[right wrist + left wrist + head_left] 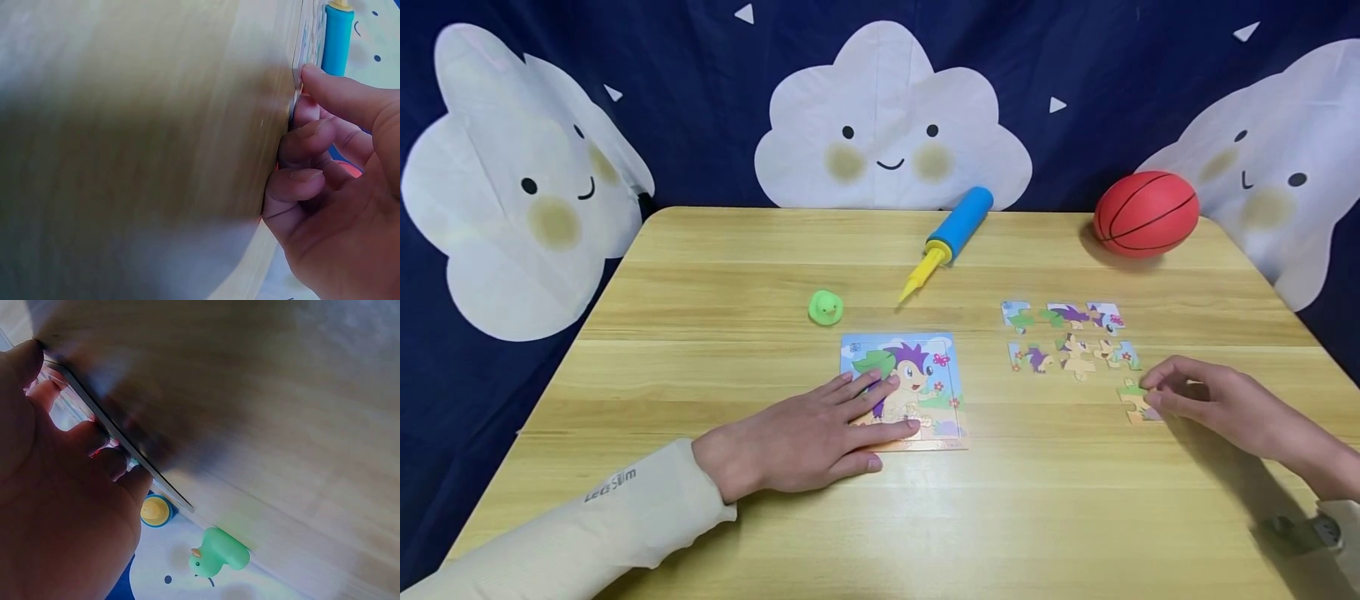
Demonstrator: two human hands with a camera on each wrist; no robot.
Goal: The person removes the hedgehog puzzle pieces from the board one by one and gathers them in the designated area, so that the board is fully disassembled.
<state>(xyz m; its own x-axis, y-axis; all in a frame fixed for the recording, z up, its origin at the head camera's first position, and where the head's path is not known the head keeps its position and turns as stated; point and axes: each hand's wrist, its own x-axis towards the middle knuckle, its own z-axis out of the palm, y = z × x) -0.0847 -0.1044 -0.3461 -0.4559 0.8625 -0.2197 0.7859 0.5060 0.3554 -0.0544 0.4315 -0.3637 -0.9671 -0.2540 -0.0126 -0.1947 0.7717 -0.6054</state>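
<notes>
My left hand (808, 433) lies flat with its fingers spread over a square hedgehog puzzle board (951, 444). In the left wrist view the board shows as a thin dark edge (119, 436) under the fingers. My right hand (1217, 400), its fingers curled, pinches the right side of a green and orange puzzle piece (1133, 398) between thumb and forefinger; the fingertips partly cover it. Beyond that hand, loose puzzle pieces lie in two rows, an upper row (1067, 315) and a lower row (1075, 354). In the right wrist view the pieces are seen nearly edge-on past the thumb (337, 94).
Behind the board sits a small green toy duck (826, 308). A blue and yellow hand pump (958, 227) lies slantwise toward the back edge. At the back right corner rests a red ball (1146, 214). A dark blue cloud-print curtain (700, 100) hangs behind the wooden table (737, 275).
</notes>
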